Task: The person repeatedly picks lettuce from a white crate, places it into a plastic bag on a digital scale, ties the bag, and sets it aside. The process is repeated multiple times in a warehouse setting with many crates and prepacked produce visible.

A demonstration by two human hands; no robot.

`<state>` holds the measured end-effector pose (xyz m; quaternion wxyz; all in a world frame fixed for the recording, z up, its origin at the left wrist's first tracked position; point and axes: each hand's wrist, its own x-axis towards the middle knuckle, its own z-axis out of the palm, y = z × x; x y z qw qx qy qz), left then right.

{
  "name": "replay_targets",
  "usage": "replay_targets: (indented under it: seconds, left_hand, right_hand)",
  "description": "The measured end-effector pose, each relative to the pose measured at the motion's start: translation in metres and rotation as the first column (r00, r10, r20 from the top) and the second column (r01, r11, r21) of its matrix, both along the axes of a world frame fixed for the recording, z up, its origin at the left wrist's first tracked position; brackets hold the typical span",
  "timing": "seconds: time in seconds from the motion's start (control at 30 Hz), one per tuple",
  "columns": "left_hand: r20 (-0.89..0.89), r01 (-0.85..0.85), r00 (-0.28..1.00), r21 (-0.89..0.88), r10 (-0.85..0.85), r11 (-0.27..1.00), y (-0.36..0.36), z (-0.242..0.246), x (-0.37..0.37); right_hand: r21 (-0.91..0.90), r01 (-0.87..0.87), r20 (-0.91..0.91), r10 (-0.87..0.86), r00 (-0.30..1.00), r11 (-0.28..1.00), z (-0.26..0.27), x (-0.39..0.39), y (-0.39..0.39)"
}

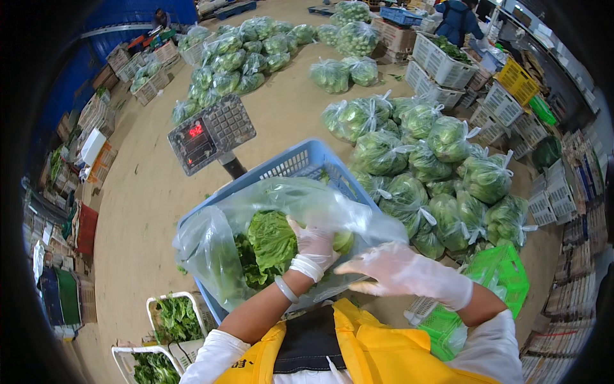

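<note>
A large clear plastic bag (206,245) lies open inside a blue plastic crate (312,149), its film draped over the sides. Heads of green leafy lettuce (271,240) show in the bag's mouth. My left hand (314,245), in a thin whitish glove, reaches into the bag and touches the lettuce; its fingers are partly hidden, so its grip is unclear. My right hand (403,271), gloved too, is at the bag's near right edge with thumb and fingers apart, and I see nothing held in it. Behind the crate stands a digital scale display (211,134) with lit red digits.
Tied bags of lettuce (427,168) are heaped at the right, and more bagged vegetables (235,62) lie farther back. A green crate (499,278) stands by my right arm. White crates of greens (177,317) sit at lower left. A person (458,21) is at the back right.
</note>
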<state>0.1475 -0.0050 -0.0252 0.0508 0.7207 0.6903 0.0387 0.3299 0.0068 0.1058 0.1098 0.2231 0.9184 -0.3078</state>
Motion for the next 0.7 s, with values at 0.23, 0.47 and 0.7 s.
replay_targets:
  seconds: [0.23,0.47,0.7]
  left_hand:
    - [-0.014,0.076,0.997,-0.071,-0.077,0.995,-0.030,0.020,0.001]
    - [-0.340,0.171,0.931,0.090,-0.131,0.981,-0.012,0.014,-0.003]
    - [-0.038,0.048,0.998,-0.019,-0.049,0.999,-0.031,-0.064,-0.032]
  right_hand:
    - [0.227,0.488,-0.286,-0.421,0.861,0.843,0.001,-0.034,0.024]
    - [-0.884,-0.140,-0.450,-0.728,0.518,0.447,0.031,-0.044,0.028]
    - [-0.860,-0.158,-0.482,-0.670,0.565,0.486,0.056,-0.061,0.012]
